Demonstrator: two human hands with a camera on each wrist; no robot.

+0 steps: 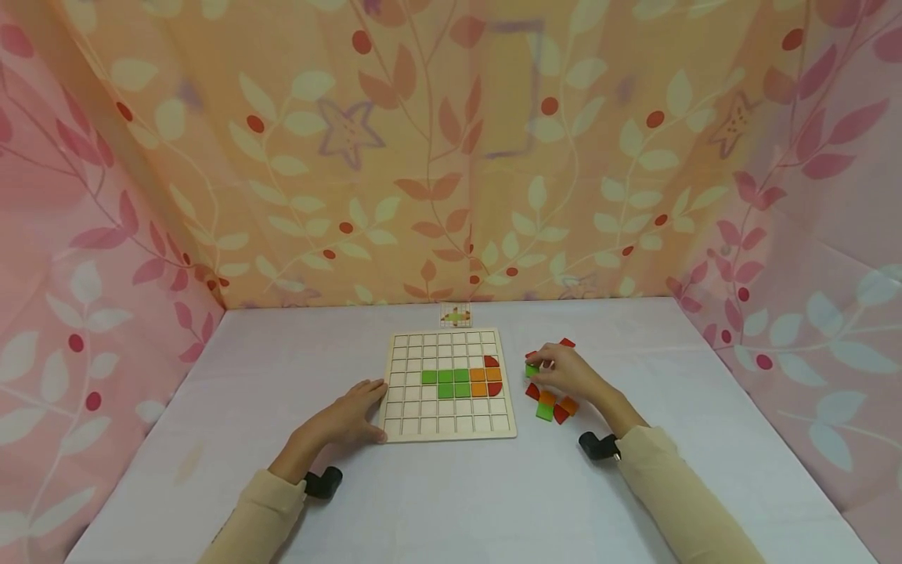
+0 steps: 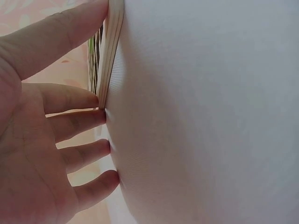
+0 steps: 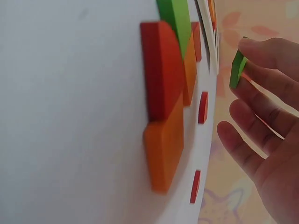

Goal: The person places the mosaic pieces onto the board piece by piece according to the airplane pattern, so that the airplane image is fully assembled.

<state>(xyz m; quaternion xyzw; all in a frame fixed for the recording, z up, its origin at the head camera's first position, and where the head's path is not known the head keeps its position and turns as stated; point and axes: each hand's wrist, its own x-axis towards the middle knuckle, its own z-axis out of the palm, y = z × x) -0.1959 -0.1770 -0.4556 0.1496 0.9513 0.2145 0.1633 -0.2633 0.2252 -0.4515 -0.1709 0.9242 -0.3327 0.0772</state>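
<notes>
A wooden grid board point(image 1: 416, 415) lies on the table, with green square tiles point(image 1: 445, 389), orange square tiles point(image 1: 486, 381) and red rounded tiles point(image 1: 491, 361) set in its right half. My left hand point(image 1: 350, 413) rests at the board's left edge, thumb and fingertips touching it, fingers spread and nearly straight. To the right of the board, my right hand point(image 1: 569, 370) pinches a green square tile point(image 3: 238, 69) between thumb and fingers, held above the table in the right wrist view.
Below my right hand lie loose tiles: an orange tile point(image 3: 166, 144), a red quarter-round tile point(image 3: 163, 70), a green tile point(image 1: 545, 411) and several more. A small picture card point(image 1: 456, 315) is behind the board. Flower-patterned cloth point(image 1: 451, 157) walls off the table's back and sides.
</notes>
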